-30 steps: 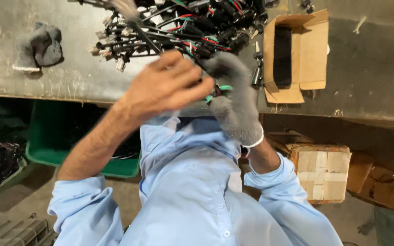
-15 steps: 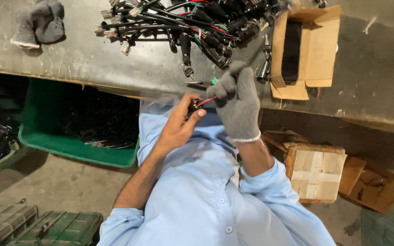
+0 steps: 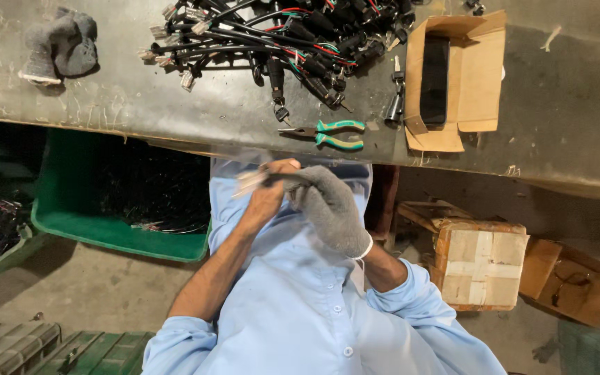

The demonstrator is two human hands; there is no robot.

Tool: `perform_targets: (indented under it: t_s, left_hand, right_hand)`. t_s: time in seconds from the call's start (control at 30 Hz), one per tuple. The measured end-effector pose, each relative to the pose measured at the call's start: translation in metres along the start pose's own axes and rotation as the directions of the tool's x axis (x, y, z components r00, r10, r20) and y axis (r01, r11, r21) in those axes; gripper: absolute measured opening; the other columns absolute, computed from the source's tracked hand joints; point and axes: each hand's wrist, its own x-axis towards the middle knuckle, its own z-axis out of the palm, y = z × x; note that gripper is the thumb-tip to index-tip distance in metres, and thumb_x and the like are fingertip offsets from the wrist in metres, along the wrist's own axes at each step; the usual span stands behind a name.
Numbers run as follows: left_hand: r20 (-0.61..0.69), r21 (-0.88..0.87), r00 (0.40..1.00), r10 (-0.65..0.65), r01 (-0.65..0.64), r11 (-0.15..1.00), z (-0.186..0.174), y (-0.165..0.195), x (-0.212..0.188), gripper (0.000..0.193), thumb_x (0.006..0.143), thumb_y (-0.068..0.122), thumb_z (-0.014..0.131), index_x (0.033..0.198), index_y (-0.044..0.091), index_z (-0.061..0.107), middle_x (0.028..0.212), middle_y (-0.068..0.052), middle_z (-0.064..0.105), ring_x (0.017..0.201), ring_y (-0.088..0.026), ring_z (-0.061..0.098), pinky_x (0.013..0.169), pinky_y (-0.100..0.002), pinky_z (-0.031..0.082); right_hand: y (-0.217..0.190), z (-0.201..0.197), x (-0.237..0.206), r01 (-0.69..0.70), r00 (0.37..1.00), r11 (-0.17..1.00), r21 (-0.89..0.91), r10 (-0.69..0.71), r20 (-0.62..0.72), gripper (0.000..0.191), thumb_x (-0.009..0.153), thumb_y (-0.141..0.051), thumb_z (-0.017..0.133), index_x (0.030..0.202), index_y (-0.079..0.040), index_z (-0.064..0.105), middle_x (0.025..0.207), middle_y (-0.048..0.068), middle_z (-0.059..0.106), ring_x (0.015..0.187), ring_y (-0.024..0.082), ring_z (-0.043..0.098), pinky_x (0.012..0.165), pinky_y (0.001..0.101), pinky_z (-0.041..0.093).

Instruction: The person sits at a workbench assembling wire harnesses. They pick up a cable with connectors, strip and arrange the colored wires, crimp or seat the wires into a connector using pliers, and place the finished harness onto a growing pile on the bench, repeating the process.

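I see my bare left hand (image 3: 267, 198) and gloved right hand (image 3: 331, 208) pressed together near my chest, fingers closed on a small blurred piece (image 3: 250, 182) — below the bench edge (image 3: 175, 132), near the green-handled pliers (image 3: 328, 133).

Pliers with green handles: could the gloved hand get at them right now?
Probably yes. The pliers lie uncovered at the bench's near edge, just beyond the right hand, with nothing between. That hand seems busy with a blurred pale piece, though.
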Motion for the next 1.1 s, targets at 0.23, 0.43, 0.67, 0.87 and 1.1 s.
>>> perform_targets:
  t_s: [0.23, 0.43, 0.67, 0.87, 1.1]
  left_hand:
    - [-0.105, -0.096, 0.971, 0.216, -0.226, 0.969, -0.06, 0.057, -0.034, 0.042, 0.092, 0.03, 0.072, 0.123, 0.005, 0.058, 0.119, -0.003, 0.059, 0.107, -0.01, 0.057, 0.092, -0.027, 0.047]
    - [-0.063, 0.216, 0.973, 0.223, -0.205, 0.955, -0.055, 0.083, -0.039, 0.017, 0.1, 0.013, 0.075, 0.106, 0.007, 0.06, 0.091, -0.003, 0.065, 0.082, -0.01, 0.063, 0.075, -0.025, 0.054]
    - [-0.336, 0.113, 0.847, 0.412, -0.398, 0.91, -0.067, 0.104, -0.03, 0.019, 0.101, 0.012, 0.077, 0.1, 0.007, 0.058, 0.093, -0.003, 0.064, 0.083, -0.006, 0.059, 0.073, -0.022, 0.048]
    - [-0.147, 0.187, 0.889, 0.434, -0.406, 0.894, -0.057, 0.108, -0.031, 0.018, 0.1, 0.012, 0.08, 0.096, 0.008, 0.063, 0.085, -0.006, 0.066, 0.073, -0.008, 0.061, 0.065, -0.022, 0.05]
    - [-0.319, -0.544, 0.917, 0.238, -0.383, 0.747, -0.072, 0.079, -0.029, 0.05, 0.094, 0.042, 0.076, 0.126, 0.014, 0.05, 0.098, -0.006, 0.065, 0.082, -0.014, 0.06, 0.07, -0.028, 0.05]
  right_hand:
    - [-0.018, -0.036, 0.017, 0.193, 0.981, 0.661, -0.725, -0.149, 0.126, 0.017, 0.101, -0.011, 0.062, 0.117, -0.004, 0.066, 0.099, 0.01, 0.068, 0.09, 0.023, 0.065, 0.078, 0.0346, 0.052]
    - [-0.014, -0.025, 0.019, 0.131, 0.983, 0.675, -0.726, 0.003, 0.181, 0.021, 0.099, -0.015, 0.062, 0.117, -0.005, 0.065, 0.099, 0.014, 0.071, 0.09, 0.032, 0.071, 0.078, 0.0398, 0.054]
    - [-0.017, -0.028, 0.018, -0.036, 0.977, 0.669, -0.742, 0.181, 0.116, 0.02, 0.097, -0.019, 0.067, 0.112, -0.006, 0.069, 0.084, 0.012, 0.07, 0.076, 0.026, 0.069, 0.073, 0.0363, 0.054]
    - [-0.022, -0.017, 0.017, -0.015, 0.968, 0.777, -0.629, 0.17, 0.187, 0.023, 0.096, -0.011, 0.063, 0.119, -0.004, 0.066, 0.105, 0.01, 0.069, 0.094, 0.02, 0.07, 0.084, 0.0328, 0.055]
    - [-0.006, -0.017, 0.023, -0.193, 0.975, 0.927, -0.322, 0.217, 0.042, 0.015, 0.1, -0.013, 0.058, 0.11, -0.003, 0.065, 0.097, 0.003, 0.069, 0.083, 0.009, 0.064, 0.076, 0.026, 0.055]
